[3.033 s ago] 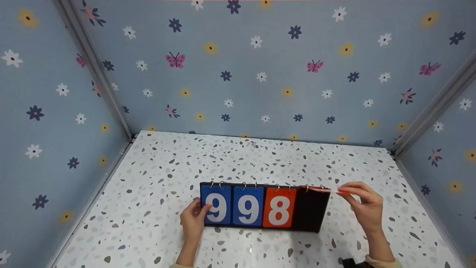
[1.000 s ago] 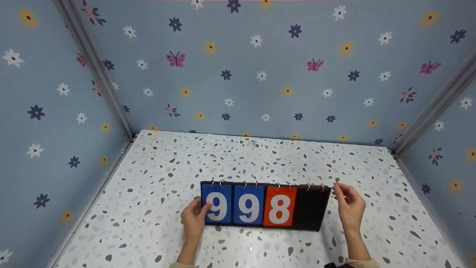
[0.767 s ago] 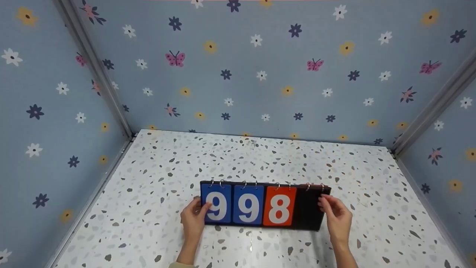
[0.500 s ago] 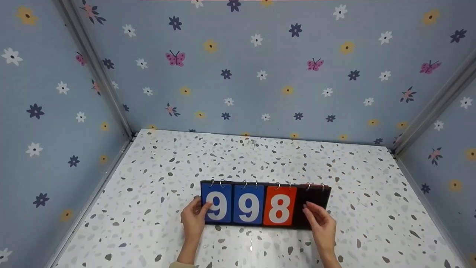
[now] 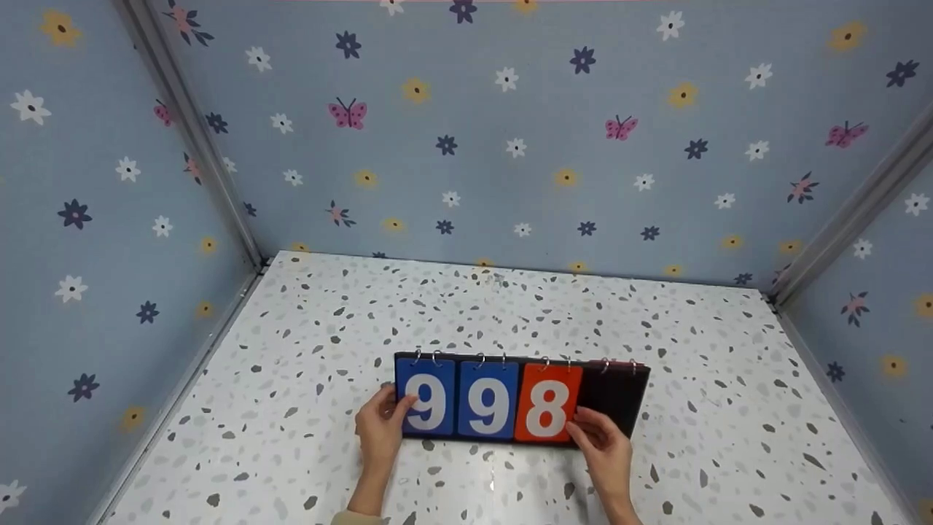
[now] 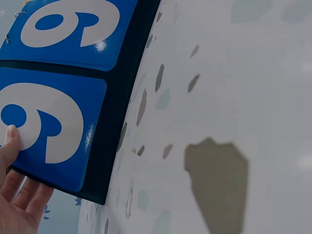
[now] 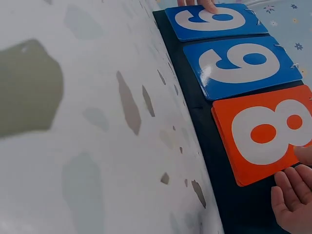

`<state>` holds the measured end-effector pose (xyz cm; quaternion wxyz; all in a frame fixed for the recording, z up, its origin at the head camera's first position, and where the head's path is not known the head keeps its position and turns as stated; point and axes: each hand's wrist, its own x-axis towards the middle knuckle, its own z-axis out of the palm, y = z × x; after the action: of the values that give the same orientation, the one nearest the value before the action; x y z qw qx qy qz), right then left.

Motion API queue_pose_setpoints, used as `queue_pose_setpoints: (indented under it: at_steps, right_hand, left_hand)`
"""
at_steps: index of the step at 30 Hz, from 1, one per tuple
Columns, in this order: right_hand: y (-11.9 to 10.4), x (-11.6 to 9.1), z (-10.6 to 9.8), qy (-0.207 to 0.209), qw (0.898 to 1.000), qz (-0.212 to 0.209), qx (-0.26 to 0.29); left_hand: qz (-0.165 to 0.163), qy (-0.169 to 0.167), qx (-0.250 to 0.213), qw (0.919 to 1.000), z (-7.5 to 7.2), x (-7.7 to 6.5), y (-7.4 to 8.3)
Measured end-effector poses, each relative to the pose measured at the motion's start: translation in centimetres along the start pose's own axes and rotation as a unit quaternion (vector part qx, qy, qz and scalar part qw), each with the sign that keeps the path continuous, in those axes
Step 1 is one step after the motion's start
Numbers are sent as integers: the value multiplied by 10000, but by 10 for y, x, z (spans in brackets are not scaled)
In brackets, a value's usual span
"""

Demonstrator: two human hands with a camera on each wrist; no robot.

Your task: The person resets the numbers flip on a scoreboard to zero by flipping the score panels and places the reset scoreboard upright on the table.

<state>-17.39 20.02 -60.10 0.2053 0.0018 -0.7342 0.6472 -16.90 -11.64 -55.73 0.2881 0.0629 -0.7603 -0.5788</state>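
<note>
A black flip scoreboard (image 5: 612,394) leans tilted on the speckled tabletop, its number cards hung on metal rings. Two blue cards showing 9, the left one (image 5: 425,397) and the middle one (image 5: 487,397), sit beside a red card (image 5: 547,401) showing 8. The rightmost place shows bare black board. My left hand (image 5: 378,432) grips the board's left end, thumb on the 9 and fingers behind, as the left wrist view confirms. My right hand (image 5: 609,452) is at the red card's right edge; in the right wrist view its thumb (image 7: 303,155) overlaps the 8, with loosely bent fingers beside the edge.
White speckled tabletop (image 5: 350,306) extends around the scoreboard on every side. Flower-patterned blue panels, such as the back panel (image 5: 481,117), enclose it at the back, left and right, with grey metal posts in the corners.
Earlier my right hand pinched a red card flipped up at the rightmost place; that card has gone over the back. The hand then moved left and down to the red 8. My left hand stayed.
</note>
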Motion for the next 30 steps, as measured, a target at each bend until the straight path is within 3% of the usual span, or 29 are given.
queue_pose_setpoints:
  at_steps: [6,12,18,21,22,28,29,30]
  right_hand:
    - [-14,4,5,-22,9991,-120,-402]
    - [-42,5,11,228,9967,227,-749]
    - [-10,8,4,159,9949,173,-977]
    - [6,10,-2,238,9906,41,-1347]
    - [1,9,-5,186,9917,-112,-1265]
    - [5,8,-15,306,9747,-811,-2063]
    - [7,8,-15,365,9693,-761,-2308]
    - [-4,6,-16,283,9710,-754,-2251]
  left_hand:
    - [-60,-32,-99,9999,0,1,-1]
    - [-158,-18,-89,9998,1,1,0]
    - [-144,-12,-89,9999,1,1,-1]
    - [-175,-26,-68,9998,0,1,3]
    - [-172,-25,-75,9998,-1,1,5]
    - [-48,11,-50,10000,-5,-1,33]
    - [-46,13,-10,10000,-6,-2,36]
    - [-76,13,-2,10000,-6,-2,38]
